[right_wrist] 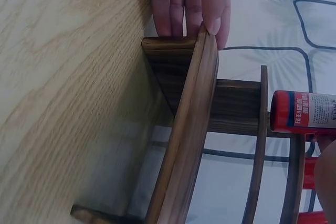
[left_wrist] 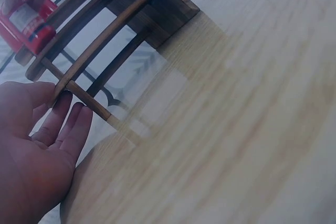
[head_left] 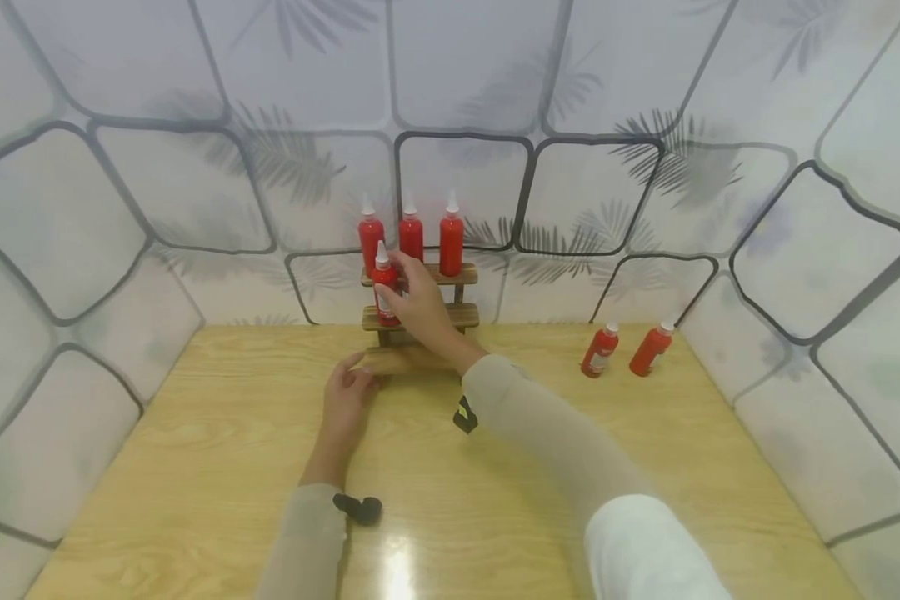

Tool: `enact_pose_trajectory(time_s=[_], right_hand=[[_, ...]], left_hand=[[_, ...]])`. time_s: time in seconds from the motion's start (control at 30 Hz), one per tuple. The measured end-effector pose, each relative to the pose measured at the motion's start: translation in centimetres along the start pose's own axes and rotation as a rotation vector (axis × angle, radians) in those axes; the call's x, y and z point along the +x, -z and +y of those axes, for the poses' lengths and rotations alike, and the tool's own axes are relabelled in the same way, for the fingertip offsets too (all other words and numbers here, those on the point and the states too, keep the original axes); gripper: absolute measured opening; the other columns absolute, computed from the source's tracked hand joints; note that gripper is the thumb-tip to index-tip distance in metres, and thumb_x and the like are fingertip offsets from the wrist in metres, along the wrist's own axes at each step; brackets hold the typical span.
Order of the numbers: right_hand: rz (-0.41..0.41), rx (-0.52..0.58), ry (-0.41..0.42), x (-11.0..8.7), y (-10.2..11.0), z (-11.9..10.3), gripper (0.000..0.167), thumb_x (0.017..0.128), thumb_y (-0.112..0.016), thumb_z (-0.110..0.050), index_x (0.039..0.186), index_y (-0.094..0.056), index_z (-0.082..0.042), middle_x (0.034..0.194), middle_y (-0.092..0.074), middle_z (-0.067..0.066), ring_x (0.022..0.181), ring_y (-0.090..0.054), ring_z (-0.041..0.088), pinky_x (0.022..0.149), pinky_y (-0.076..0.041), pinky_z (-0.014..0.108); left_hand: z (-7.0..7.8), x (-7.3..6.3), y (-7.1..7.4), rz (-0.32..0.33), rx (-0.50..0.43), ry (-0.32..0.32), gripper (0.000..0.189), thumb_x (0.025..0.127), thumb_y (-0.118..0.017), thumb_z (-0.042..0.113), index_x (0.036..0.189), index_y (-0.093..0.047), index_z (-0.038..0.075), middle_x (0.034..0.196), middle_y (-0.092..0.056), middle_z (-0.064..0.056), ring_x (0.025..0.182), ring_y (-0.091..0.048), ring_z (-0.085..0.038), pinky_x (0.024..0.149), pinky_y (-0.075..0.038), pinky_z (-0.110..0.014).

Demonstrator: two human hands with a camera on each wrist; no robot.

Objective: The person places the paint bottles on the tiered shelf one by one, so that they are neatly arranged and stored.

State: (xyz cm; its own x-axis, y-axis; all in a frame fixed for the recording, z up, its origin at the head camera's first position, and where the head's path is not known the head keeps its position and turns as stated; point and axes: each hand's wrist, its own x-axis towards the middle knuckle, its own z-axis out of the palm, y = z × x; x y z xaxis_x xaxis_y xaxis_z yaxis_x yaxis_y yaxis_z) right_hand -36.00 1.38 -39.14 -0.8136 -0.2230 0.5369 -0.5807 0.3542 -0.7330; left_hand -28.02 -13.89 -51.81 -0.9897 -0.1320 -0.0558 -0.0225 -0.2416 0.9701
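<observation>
A red bottle with a white pointed cap (head_left: 382, 277) is in my right hand (head_left: 424, 310), upright at the left end of the middle step of a small wooden tiered rack (head_left: 461, 316). From the right wrist view, the base of this labelled bottle (right_wrist: 294, 111) is right at the step's edge. My left hand (head_left: 345, 397) pinches the left end of the rack's lowest step between thumb and fingers, as the left wrist view shows with the hand (left_wrist: 44, 140) at the step's tip. Three similar red bottles (head_left: 452, 246) stand on the top step.
Two more red bottles (head_left: 600, 352) stand on the wooden table (head_left: 547, 433) at the back right. A pale wall with dark outlines and leaf prints (head_left: 465, 183) rises right behind the rack, and side walls flank the table.
</observation>
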Motion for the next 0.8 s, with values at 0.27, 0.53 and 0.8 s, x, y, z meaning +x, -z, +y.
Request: enact_pose_trajectory(time_s=[0.27, 0.53, 0.8], right_hand=[[0.037, -0.045, -0.005, 0.7, -1.9, 0.1, 0.056, 0.095, -0.071, -0.018, 0.145, -0.046, -0.009, 0.132, -0.056, 0.009, 0.117, -0.061, 0.020, 0.104, -0.054, 0.024], [0.052, -0.122, 0.005, 0.5, -2.5, -0.1, 0.058, 0.096, -0.070, -0.020, 0.146, -0.043, -0.010, 0.135, -0.052, 0.009, 0.119, -0.059, 0.020, 0.105, -0.053, 0.027], [0.044, -0.172, 0.012, -0.8, -1.8, -0.2, 0.065, 0.096, -0.070, -0.027, 0.151, -0.037, -0.014, 0.147, -0.040, 0.008, 0.127, -0.053, 0.019, 0.112, -0.049, 0.035]], left_hand=[[-0.1, 0.1, -0.1, -0.002, 0.011, -0.006, 0.044, 0.100, -0.057, 0.008, 0.144, -0.048, 0.007, 0.104, -0.064, -0.006, 0.102, -0.065, -0.022, 0.095, -0.059, -0.026], [0.5, -0.1, -0.1, -0.014, -0.012, 0.020, 0.045, 0.101, -0.057, 0.009, 0.145, -0.047, 0.008, 0.103, -0.063, -0.002, 0.099, -0.065, -0.017, 0.098, -0.057, -0.025], [0.8, -0.3, -0.3, -0.021, -0.039, 0.042, 0.045, 0.101, -0.056, 0.006, 0.145, -0.046, 0.005, 0.106, -0.063, -0.006, 0.102, -0.065, -0.020, 0.102, -0.057, -0.031]])
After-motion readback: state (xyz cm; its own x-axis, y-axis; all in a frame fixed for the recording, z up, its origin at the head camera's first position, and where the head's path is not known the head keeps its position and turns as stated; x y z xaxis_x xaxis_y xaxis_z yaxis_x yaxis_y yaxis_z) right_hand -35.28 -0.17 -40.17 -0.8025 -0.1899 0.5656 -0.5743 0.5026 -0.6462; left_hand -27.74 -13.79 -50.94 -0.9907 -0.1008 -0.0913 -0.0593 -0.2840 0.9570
